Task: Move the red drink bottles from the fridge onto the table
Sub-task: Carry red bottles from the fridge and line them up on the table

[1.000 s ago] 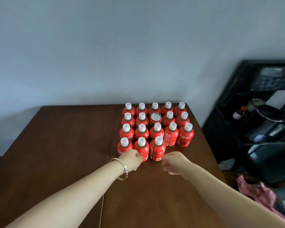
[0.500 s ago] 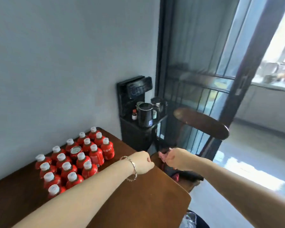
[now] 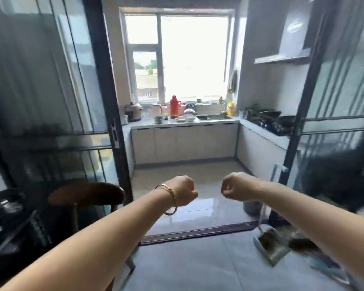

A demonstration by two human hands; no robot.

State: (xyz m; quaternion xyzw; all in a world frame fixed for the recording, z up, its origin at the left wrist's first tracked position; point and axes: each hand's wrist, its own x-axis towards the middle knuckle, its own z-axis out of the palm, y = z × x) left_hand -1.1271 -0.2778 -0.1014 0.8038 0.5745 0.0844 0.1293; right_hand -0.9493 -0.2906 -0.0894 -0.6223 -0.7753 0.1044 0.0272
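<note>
My left hand [image 3: 184, 191], with a gold bracelet on the wrist, is held out in front of me with its fingers curled and nothing in it. My right hand [image 3: 234, 189] hangs level with it a short way to the right, also curled and holding nothing. No red drink bottles, table or fridge show in the head view now. I face an open doorway into a kitchen.
Dark-framed glass sliding doors [image 3: 105, 101] flank the doorway. A wooden chair back [image 3: 86, 194] stands at the lower left beside a dark stand with a kettle [image 3: 4, 204]. A dustpan [image 3: 269, 244] lies on the floor at the right. Kitchen counters [image 3: 185, 122] run along the far wall.
My view has swung right, away from the table with the red bottles, which has left the frame. Both hands pulled back from the bottles and now hang empty before the kitchen doorway.
</note>
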